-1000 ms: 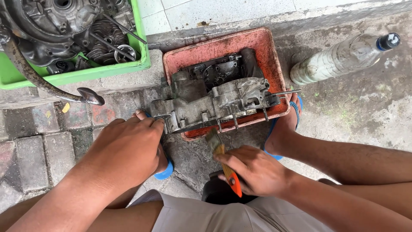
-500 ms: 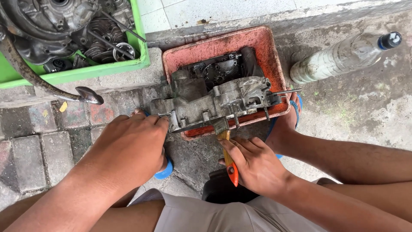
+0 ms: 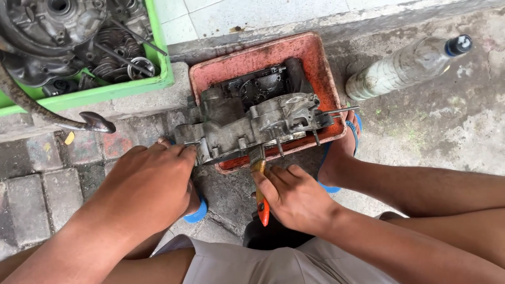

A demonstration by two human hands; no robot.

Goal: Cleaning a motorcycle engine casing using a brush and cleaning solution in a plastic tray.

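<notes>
- Engine crankcase [image 3: 252, 126]: a grimy grey metal casting that rests partly inside the red tray [image 3: 315, 58] and partly over the tray's near left rim. Its long axis runs left to right across the view, rising slightly toward the right. 1 thin rod [image 3: 339, 110] projects from the right end and points right.
- Hidden parts: the underside of the crankcase and the floor of the tray beneath it cannot be seen. A second dark casting [image 3: 258, 84] lies behind the crankcase in the tray, with only its top edge in view.
- Left hand [image 3: 150, 184]: palm down, fingers curled against the left end of the crankcase, bracing it. The fingertips are tucked under the casting's edge, so the exact hold is hard to make out.
- Right hand [image 3: 294, 197]: closed around the paintbrush [image 3: 259, 181], whose orange handle points back toward the person. The bristles touch the near lower edge of the crankcase and are partly masked by it.
- Green crate [image 3: 105, 89]: at upper left, cut off by the frame, holding dark engine parts whose shapes merge together.
- Curved metal lever [image 3: 47, 113]: reaches from the left edge over the paving.
- Plastic bottle [image 3: 405, 66]: lies on the concrete at right, its dark cap pointing right; its contents are cloudy.
- Feet in blue sandals [image 3: 339, 152]: 1 is largely hidden under the left hand.
</notes>
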